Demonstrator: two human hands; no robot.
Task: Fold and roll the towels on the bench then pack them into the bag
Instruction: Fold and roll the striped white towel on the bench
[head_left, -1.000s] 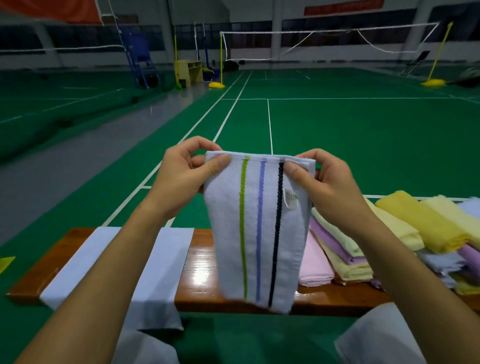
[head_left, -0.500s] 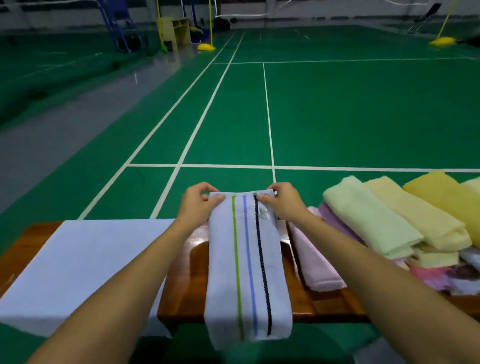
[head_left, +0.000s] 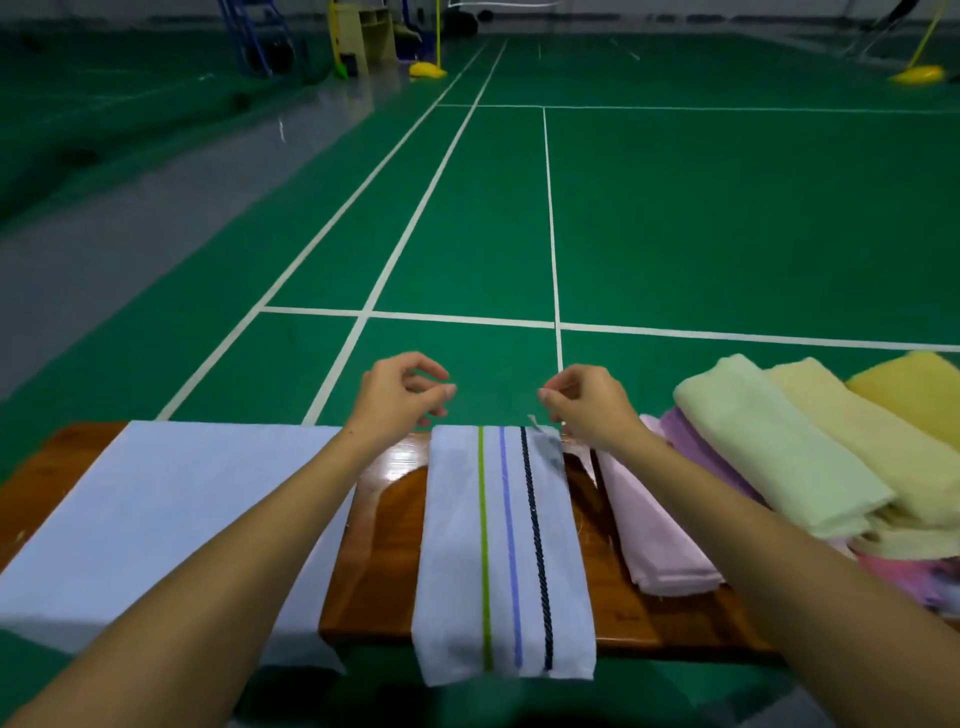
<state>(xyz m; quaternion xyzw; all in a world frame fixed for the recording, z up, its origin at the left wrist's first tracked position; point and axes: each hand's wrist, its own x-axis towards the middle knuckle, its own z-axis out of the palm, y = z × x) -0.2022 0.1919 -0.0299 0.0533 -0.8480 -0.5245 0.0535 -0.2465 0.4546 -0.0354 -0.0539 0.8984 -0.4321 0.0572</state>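
Writing on the small tag (head_left: 535, 420) at the striped towel's far right corner is too small to read. Glossy wooden bench (head_left: 384, 545) stands on a green court floor (head_left: 675, 218) marked with white lines. The striped towel (head_left: 501, 551), folded into a long white strip with green, blue and dark corded lines, lies across the bench, its near end hanging over the edge. The left hand (head_left: 397, 395) hovers above its far end, fingers loosely curled, holding nothing. The right hand (head_left: 587, 400) likewise, fingertips close by the tag; contact unclear. A pale blue cloth (head_left: 156, 519) lies left; soft pastel folded towels (head_left: 769, 452) are piled right.
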